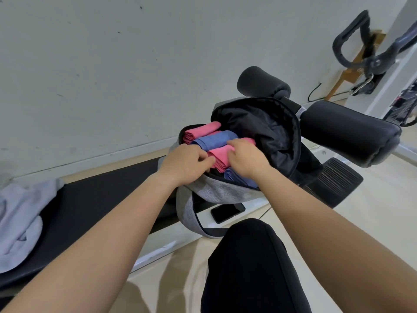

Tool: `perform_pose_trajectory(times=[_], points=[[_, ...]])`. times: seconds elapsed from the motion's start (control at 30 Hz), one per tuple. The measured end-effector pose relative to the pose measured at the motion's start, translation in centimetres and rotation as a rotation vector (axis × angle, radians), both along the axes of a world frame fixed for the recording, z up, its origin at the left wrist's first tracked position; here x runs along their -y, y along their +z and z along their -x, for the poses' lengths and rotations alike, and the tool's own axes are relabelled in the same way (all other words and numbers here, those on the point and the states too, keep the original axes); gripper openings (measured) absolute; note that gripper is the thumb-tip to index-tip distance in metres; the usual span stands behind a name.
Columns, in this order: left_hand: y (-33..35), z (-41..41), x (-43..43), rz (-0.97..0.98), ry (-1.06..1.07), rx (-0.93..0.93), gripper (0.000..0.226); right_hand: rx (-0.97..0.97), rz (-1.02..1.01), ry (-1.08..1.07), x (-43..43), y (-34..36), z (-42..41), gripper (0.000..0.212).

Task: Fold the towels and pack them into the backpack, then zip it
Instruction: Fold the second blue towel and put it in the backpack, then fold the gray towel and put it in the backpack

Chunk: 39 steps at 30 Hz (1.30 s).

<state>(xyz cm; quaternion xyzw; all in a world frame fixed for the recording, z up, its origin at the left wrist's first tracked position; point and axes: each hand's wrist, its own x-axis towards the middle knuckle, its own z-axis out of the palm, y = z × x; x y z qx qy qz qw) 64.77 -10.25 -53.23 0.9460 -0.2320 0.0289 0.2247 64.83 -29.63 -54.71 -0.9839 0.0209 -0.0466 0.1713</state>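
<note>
Head view: you're working at the grey backpack (216, 193), which is sitting open at the far right end of the black bench (101, 199) w/ its flap (259, 132) thrown back and the black lining showing. Four folded towels are lying side by side inside: the far pink towel (200, 131), the far blue towel (214, 141) touching it, the near pink towel (220, 158) in the middle, and the near blue towel (237, 178) against the front wall.

Your L hand (185, 163) is curling its fingers onto the left end of the near pink towel. Your R hand (248, 159) is bending its fingers over the top of it. So both are grasping that one towel, prob. seating it between the two blue ones.

To do this well, you're wanting even downward pressure from both hands so the fold isn't springing open. Get the towel sitting below the zip line, w/ no cloth poking out to snag.

A phone (228, 212) is lying just beside the bag at the bench's near edge, so mind it. A grey cloth (20, 218) is lying at the bench's left end; can't tell if it's for packing.
</note>
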Motion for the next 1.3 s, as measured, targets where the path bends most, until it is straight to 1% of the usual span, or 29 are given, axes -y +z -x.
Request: perform_pose_trajectory(times=[0.03, 0.1, 0.2, 0.3, 0.37, 0.47, 0.53, 0.6, 0.67, 0.7, 0.83, 0.97, 1.03, 1.1, 1.2, 1.23, 1.3], points=[[-0.1, -0.5, -0.2, -0.034, 0.026, 0.04, 0.042, -0.047, -0.011, 0.089, -0.2, -0.2, -0.7, 0.047], [-0.2, -1.5, -0.9, -0.086, 0.085, 0.07, 0.042, -0.124, 0.061, 0.19, -0.8, -0.4, -2.0, 0.055], [-0.3, -2.5, -2.1, -0.101, 0.163, 0.107, 0.041, -0.123, 0.168, 0.235, -1.7, -1.6, -4.6, 0.062], [-0.5, -3.4, -3.1, -0.051, 0.214, 0.154, 0.048, -0.191, 0.214, 0.243, -2.2, -3.8, -6.0, 0.062], [-0.9, -3.8, -3.7, -0.031, 0.222, 0.133, 0.049, -0.199, 0.218, 0.228, -2.3, -5.3, -5.8, 0.063], [-1.1, -3.9, -3.9, 0.037, 0.177, 0.075, 0.045, -0.245, 0.169, 0.229, -2.0, -5.1, -6.1, 0.061], [-0.8, -3.6, -4.1, 0.122, 0.157, 0.041, 0.034, -0.282, 0.149, 0.261, -2.4, -3.1, -6.6, 0.061], [-0.2, -3.0, -4.4, 0.223, 0.149, 0.02, 0.019, -0.205, 0.037, 0.274, -3.5, -0.6, -6.4, 0.056], [0.6, -1.9, -5.7, 0.274, 0.163, 0.015, 0.017, -0.082, -0.098, 0.33, -5.9, 1.7, -5.4, 0.038], [0.9, -1.3, -6.7, 0.266, 0.179, 0.015, 0.018, -0.04, -0.15, 0.37, -7.5, 2.6, -4.9, 0.034], [1.1, 1.8, -13.5, 0.161, 0.295, 0.012, 0.022, 0.019, -0.203, 0.465, -15.4, 4.6, -2.3, 0.05], [0.5, 5.2, -22.3, 0.089, 0.483, 0.047, 0.014, -0.037, -0.27, 0.583, -23.5, 4.0, -0.5, 0.051], [-0.1, 7.0, -26.6, 0.05, 0.617, 0.079, 0.018, -0.085, -0.294, 0.627, -27.1, 3.0, 0.4, 0.05], [-1.2, 8.5, -30.4, -0.02, 0.754, 0.114, 0.028, -0.119, -0.288, 0.677, -30.5, 1.5, 1.1, 0.048], [-3.3, 9.9, -34.3, -0.093, 0.935, 0.08, 0.042, -0.169, -0.27, 0.771, -34.8, -1.1, 1.8, 0.049], [-4.2, 10.1, -35.0, -0.072, 0.959, 0.049, 0.047, -0.176, -0.256, 0.804, -36.1, -1.9, 1.9, 0.05], [-5.9, 10.5, -36.0, 0.028, 0.961, -0.033, 0.056, -0.175, -0.2, 0.849, -38.3, -3.2, 2.0, 0.052]])
